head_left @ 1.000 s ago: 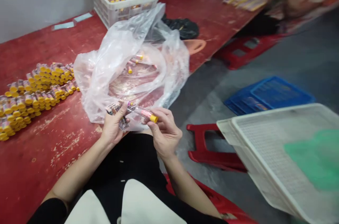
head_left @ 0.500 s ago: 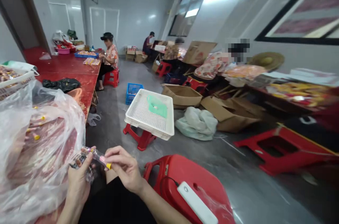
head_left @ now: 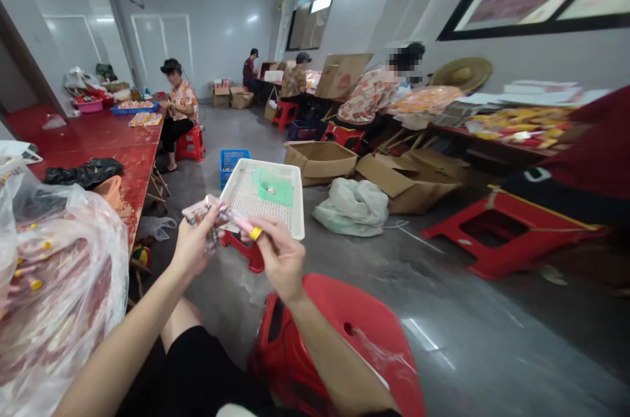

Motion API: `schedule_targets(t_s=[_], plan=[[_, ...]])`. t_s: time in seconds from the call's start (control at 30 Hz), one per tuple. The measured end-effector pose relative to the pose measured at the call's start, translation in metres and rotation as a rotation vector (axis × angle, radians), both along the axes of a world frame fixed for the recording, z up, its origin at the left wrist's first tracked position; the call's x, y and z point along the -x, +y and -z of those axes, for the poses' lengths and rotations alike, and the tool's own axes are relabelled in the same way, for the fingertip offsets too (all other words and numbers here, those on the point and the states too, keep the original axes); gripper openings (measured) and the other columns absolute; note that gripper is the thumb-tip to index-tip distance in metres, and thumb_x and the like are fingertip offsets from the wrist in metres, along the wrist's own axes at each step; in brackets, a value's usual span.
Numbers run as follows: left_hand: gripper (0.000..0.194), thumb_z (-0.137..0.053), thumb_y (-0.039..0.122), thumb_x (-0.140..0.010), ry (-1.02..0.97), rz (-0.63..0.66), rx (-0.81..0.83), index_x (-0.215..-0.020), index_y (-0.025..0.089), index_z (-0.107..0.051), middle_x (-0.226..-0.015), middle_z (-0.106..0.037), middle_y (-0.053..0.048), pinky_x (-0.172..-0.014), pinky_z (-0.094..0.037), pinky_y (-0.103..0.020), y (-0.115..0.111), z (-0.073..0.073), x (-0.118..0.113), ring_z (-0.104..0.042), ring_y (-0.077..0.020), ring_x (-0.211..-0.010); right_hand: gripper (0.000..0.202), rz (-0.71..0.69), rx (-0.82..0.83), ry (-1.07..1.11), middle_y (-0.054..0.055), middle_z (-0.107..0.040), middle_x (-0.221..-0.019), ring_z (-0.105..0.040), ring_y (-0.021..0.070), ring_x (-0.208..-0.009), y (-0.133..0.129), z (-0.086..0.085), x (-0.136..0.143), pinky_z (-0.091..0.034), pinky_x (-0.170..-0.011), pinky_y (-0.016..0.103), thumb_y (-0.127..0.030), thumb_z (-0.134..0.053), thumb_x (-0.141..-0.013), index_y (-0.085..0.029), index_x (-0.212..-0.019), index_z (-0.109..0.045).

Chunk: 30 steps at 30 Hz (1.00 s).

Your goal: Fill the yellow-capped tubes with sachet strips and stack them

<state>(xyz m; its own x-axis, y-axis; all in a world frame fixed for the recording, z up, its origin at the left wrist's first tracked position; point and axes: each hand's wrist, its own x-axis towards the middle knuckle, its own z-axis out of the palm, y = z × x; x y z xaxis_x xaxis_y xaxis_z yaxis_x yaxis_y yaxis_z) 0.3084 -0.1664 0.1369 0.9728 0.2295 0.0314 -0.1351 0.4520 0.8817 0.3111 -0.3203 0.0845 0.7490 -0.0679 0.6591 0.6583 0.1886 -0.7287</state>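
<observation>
My left hand (head_left: 194, 243) is closed around a bunch of small clear plastic wrappers (head_left: 194, 208) with dark and purplish print. With thumb and fingers, my right hand (head_left: 281, 253) pinches a slim pink stick with a yellow cap (head_left: 255, 232). Its other end meets the wrappers in my left hand; whether it sits inside one is too blurred to tell. Behind both hands is a white perforated tray (head_left: 237, 197) carrying a green plastic piece (head_left: 276, 188). To my left, a large clear plastic bag (head_left: 105, 253) holds several similar yellow-capped pieces.
A red stool (head_left: 364, 318) stands at my right knee, and a red table (head_left: 98, 151) runs along the left. Open cardboard boxes (head_left: 319, 164), a pale sack (head_left: 352, 207) and another red stool (head_left: 516, 233) are on the floor. Several co-workers sit farther off.
Both hands have risen and moved right, away from the plastic bag and in front of the white tray. They still hold the wrappers and the yellow-capped stick. The view has shifted right.
</observation>
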Motion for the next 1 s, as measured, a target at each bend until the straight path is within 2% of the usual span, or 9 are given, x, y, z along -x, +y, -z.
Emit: schedule_targets(t_s=[0.1, 0.27, 0.43, 0.53, 0.6, 0.67, 0.73, 0.87, 1.0], plan=[[0.042, -0.093, 0.034, -0.069, -0.034, 0.047, -0.011, -0.099, 0.013, -0.073, -0.086, -0.077, -0.006, -0.05, -0.05, -0.015, -0.011, -0.014, -0.005, -0.065, -0.0083, -0.059, 0.022, -0.041, -0.07, -0.005, 0.004, -0.071, -0.109, -0.074, 0.015, -0.083, -0.005, -0.008, -0.004, -0.067, -0.073, 0.03, -0.024, -0.068, -0.095, -0.033, -0.11, -0.081], [0.041, -0.091, 0.028, -0.072, -0.016, -0.005, 0.009, -0.103, 0.01, -0.071, -0.089, -0.078, -0.008, -0.051, -0.05, -0.016, -0.011, -0.017, -0.002, -0.07, -0.0108, -0.065, 0.018, 0.047, -0.119, 0.03, 0.004, -0.072, -0.109, -0.074, 0.0172, -0.09, 0.01, 0.001, -0.003, -0.068, -0.075, 0.032, -0.028, -0.074, -0.091, -0.031, -0.107, -0.082], [0.058, -0.091, 0.027, -0.071, -0.048, 0.021, 0.036, -0.121, 0.01, -0.066, -0.1, -0.08, -0.013, -0.051, -0.05, -0.017, -0.002, -0.018, -0.002, -0.075, -0.0162, -0.077, 0.025, -0.189, -0.21, 0.132, 0.005, -0.076, -0.106, -0.075, 0.0164, -0.084, 0.023, 0.002, -0.012, -0.067, -0.073, 0.031, -0.035, -0.075, -0.09, -0.029, -0.114, -0.079], [0.065, -0.094, 0.026, -0.067, -0.054, 0.003, 0.03, -0.123, 0.011, -0.064, -0.093, -0.079, -0.009, -0.051, -0.051, -0.018, 0.001, -0.015, 0.006, -0.074, -0.0151, -0.072, 0.038, -0.098, -0.031, -0.008, 0.007, -0.067, -0.14, -0.07, 0.0207, -0.119, 0.023, -0.005, -0.011, -0.064, -0.096, 0.037, -0.028, -0.071, -0.093, -0.032, -0.131, -0.071], [0.069, -0.096, 0.028, -0.064, -0.069, 0.007, 0.015, -0.123, 0.012, -0.065, -0.089, -0.077, -0.006, -0.049, -0.051, -0.017, 0.002, -0.012, 0.017, -0.071, -0.0128, -0.067, 0.039, -0.049, 0.083, -0.137, 0.006, -0.065, -0.146, -0.064, 0.0219, -0.132, 0.025, -0.01, -0.007, -0.056, -0.112, 0.044, -0.024, -0.066, -0.096, -0.034, -0.134, -0.069], [0.071, -0.096, 0.032, -0.063, -0.104, -0.001, -0.012, -0.125, 0.014, -0.067, -0.088, -0.075, -0.002, -0.048, -0.052, -0.017, 0.003, -0.011, 0.029, -0.068, -0.0109, -0.064, 0.033, 0.012, 0.086, -0.22, 0.003, -0.075, -0.128, -0.068, 0.0216, -0.125, 0.031, -0.014, -0.003, -0.053, -0.114, 0.047, -0.021, -0.065, -0.096, -0.035, -0.124, -0.075], [0.073, -0.096, 0.034, -0.064, -0.144, -0.033, -0.035, -0.129, 0.017, -0.067, -0.091, -0.074, -0.001, -0.049, -0.053, -0.018, 0.005, -0.012, 0.041, -0.068, -0.0104, -0.065, 0.029, 0.062, 0.024, -0.231, 0.001, -0.08, -0.112, -0.072, 0.021, -0.111, 0.039, -0.017, 0.001, -0.057, -0.104, 0.045, -0.018, -0.07, -0.093, -0.035, -0.115, -0.079], [0.075, -0.095, 0.037, -0.065, -0.162, -0.091, -0.043, -0.132, 0.019, -0.066, -0.091, -0.074, -0.001, -0.05, -0.054, -0.019, 0.012, -0.012, 0.052, -0.067, -0.0103, -0.063, 0.027, 0.076, 0.013, -0.231, 0.002, -0.08, -0.107, -0.073, 0.0206, -0.102, 0.054, -0.021, 0.007, -0.059, -0.094, 0.042, -0.018, -0.072, -0.092, -0.034, -0.113, -0.08], [0.075, -0.096, 0.036, -0.064, -0.168, -0.071, -0.039, -0.131, 0.019, -0.066, -0.09, -0.073, -0.001, -0.048, -0.052, -0.018, 0.008, -0.015, 0.045, -0.067, -0.0101, -0.062, 0.015, 0.192, -0.026, -0.22, 0.002, -0.078, -0.093, -0.071, 0.0184, -0.088, 0.054, -0.029, 0.005, -0.059, -0.082, 0.036, -0.023, -0.074, -0.091, -0.029, -0.101, -0.082]])
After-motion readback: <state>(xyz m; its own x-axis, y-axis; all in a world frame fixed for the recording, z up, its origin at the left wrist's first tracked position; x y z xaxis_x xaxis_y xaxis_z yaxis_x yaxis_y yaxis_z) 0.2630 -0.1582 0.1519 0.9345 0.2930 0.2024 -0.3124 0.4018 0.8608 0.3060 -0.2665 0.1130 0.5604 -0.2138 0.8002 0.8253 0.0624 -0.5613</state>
